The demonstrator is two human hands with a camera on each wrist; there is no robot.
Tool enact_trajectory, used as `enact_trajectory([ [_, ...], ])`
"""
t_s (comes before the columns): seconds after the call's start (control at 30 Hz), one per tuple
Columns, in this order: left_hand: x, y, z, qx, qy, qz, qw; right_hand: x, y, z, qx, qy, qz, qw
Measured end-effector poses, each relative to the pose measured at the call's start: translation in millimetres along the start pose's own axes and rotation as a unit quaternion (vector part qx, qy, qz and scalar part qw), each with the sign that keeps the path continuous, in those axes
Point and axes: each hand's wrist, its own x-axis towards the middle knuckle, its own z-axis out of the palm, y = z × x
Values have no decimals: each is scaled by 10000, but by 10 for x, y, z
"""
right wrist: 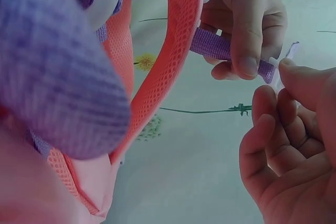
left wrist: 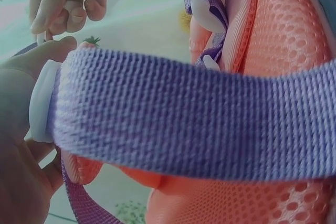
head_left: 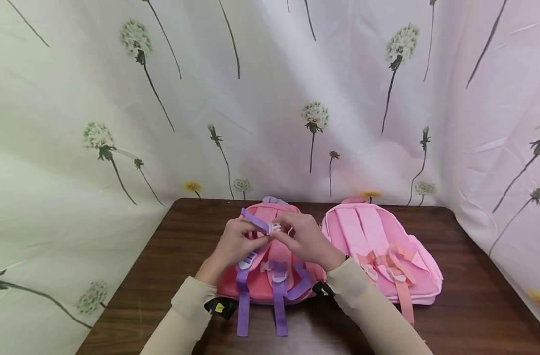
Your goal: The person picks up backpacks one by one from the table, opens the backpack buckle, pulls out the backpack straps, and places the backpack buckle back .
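A coral-pink backpack (head_left: 227,286) with purple webbing lies on the table, its shoulder straps facing up. Over it, my left hand (head_left: 236,241) pinches a purple strap (right wrist: 212,44) between thumb and fingers. At that strap's end is a small white plastic buckle (head_left: 274,227), which my right hand (head_left: 307,239) pinches by thumb and fingertips. Fingers partly cover the buckle in the right wrist view. A broad purple strap (left wrist: 194,119) crosses close before the left wrist camera, with a white plastic fitting (left wrist: 41,103) at its end beside the left hand.
To the right lies a light pink backpack (head_left: 341,231) with orange straps (head_left: 403,296). Two loose purple strap ends (head_left: 242,315) hang toward the near side of the brown wooden table (head_left: 163,256). A dandelion-print cloth (head_left: 270,98) hangs behind and at both sides.
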Motion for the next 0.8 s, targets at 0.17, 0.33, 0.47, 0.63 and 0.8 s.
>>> enact_trajectory([
  [0.17, -2, 16, -3, 6, -32, 47, 10000, -7, 6, -9, 151, -3, 129, 9998],
  [0.33, -14, -12, 11, -18, -120, 165, 9998, -28, 22, -21, 246, -39, 416, 9988],
  [0.47, -30, -30, 14, 11, -201, 77, 9998, -33, 30, -24, 194, -103, 449, 9987],
  [0.63, -45, -2, -3, 101, -300, -369, 9988, -8, 3, 3, 18, -127, 153, 9998],
  [0.8, -74, 50, -17, -95, -324, -920, 9952, -8, -17, 61, -232, -224, -6, 9995],
])
